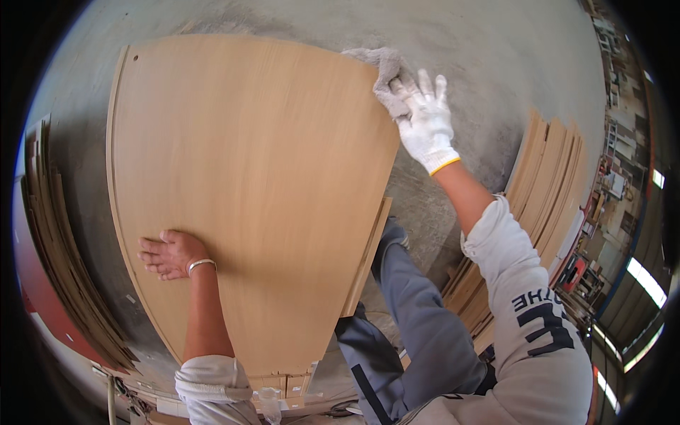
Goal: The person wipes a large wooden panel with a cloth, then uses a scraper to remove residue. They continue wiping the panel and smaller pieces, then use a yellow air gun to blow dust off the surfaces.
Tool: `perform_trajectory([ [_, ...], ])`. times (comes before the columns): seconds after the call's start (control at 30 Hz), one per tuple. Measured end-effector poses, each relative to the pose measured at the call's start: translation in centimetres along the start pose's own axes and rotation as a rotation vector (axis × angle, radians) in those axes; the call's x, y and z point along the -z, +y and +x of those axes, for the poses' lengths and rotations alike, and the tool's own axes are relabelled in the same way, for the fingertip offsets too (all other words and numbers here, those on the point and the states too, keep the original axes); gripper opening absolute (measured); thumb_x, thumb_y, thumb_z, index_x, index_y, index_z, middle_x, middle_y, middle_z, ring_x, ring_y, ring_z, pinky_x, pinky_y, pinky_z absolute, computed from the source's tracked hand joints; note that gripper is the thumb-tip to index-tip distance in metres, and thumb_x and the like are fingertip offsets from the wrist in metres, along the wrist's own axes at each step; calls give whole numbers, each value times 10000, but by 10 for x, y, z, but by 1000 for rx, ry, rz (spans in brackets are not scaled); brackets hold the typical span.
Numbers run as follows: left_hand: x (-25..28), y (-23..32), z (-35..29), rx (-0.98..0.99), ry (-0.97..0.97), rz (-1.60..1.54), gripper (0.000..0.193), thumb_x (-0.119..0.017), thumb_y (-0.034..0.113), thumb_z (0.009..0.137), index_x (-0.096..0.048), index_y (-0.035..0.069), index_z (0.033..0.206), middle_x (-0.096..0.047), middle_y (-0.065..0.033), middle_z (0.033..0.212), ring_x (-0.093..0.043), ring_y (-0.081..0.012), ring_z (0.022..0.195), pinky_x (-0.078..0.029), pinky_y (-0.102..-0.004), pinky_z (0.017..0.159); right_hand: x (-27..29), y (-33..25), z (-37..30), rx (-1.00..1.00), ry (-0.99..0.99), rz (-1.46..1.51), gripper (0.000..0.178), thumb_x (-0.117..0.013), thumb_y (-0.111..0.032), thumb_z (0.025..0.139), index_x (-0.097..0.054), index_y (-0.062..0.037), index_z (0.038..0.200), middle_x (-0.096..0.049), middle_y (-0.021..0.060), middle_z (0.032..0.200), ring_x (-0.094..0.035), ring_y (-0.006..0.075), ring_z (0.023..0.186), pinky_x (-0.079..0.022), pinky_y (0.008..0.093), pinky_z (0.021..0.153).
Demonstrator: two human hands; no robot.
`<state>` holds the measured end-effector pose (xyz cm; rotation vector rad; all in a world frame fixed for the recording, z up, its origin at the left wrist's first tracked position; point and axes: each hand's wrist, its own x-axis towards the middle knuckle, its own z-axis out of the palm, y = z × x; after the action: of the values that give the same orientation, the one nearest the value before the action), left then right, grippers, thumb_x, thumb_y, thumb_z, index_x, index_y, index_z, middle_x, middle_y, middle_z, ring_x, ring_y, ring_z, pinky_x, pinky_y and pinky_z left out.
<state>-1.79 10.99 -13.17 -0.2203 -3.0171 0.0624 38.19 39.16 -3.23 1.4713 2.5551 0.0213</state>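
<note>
A large light-brown wood-grain panel (269, 134) fills the middle of the view, with a small round hole near its far left corner. My bare left hand (173, 255), a bracelet at the wrist, lies on the panel near its left edge with the fingers spread. At the far right corner, my right hand (427, 117) wears a white knitted glove with a yellow cuff. It presses a greyish cloth (386, 74) that hangs over the panel's corner; the fingers are stretched out over and beside the cloth, part of which the hand hides.
Stacked wooden boards (549, 173) stand on the right. More thin boards (60, 241) lean at the left beside a red panel (46, 283). A narrow wood strip (367, 258) lies along the panel's right edge, near my legs (425, 312). Concrete floor (489, 57) surrounds the panel.
</note>
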Motion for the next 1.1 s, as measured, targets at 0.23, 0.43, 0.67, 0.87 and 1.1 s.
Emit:
perform_trajectory([
  [0.23,-4,-5,1,-15,48,-45,590,-335,483,999,-336,236,1535,-277,-84,1617,-232,-382,1475,-188,-608,1150,17,-28,-53,26,298,1028,486,-659,-55,839,-592,-19,1319,-561,214,1394,-416,384,1404,-327,529,1162],
  [0.43,-6,-7,5,-15,92,-26,591,-338,503,998,-356,244,1528,-315,-81,1603,-286,-361,1456,-232,-588,1134,11,-128,-128,519,-99,710,409,-651,-253,778,-699,-41,1124,-617,143,1337,-484,356,1353,-239,600,1184],
  [0.67,4,-3,7,8,24,-34,578,-347,489,1010,-377,220,1521,-331,-74,1592,-295,-317,1456,-225,-549,1155,-29,-176,-109,563,87,774,543,-657,-255,731,-663,-107,1253,-586,101,1391,-474,304,1353,-261,583,1176],
  [0.87,7,-5,9,-16,37,-27,574,-364,472,1006,-415,183,1499,-374,-95,1567,-339,-307,1436,-250,-511,1158,-38,-161,-22,528,327,717,435,-582,-222,808,-690,-100,1211,-631,102,1328,-509,303,1322,-280,568,1179],
  [1.1,1,-7,14,-84,59,-37,560,-370,453,1005,-441,168,1481,-426,-102,1532,-395,-319,1398,-299,-508,1131,-19,-55,89,393,500,394,349,-630,-156,783,-686,-106,1124,-652,66,1237,-552,262,1211,-401,437,1065],
])
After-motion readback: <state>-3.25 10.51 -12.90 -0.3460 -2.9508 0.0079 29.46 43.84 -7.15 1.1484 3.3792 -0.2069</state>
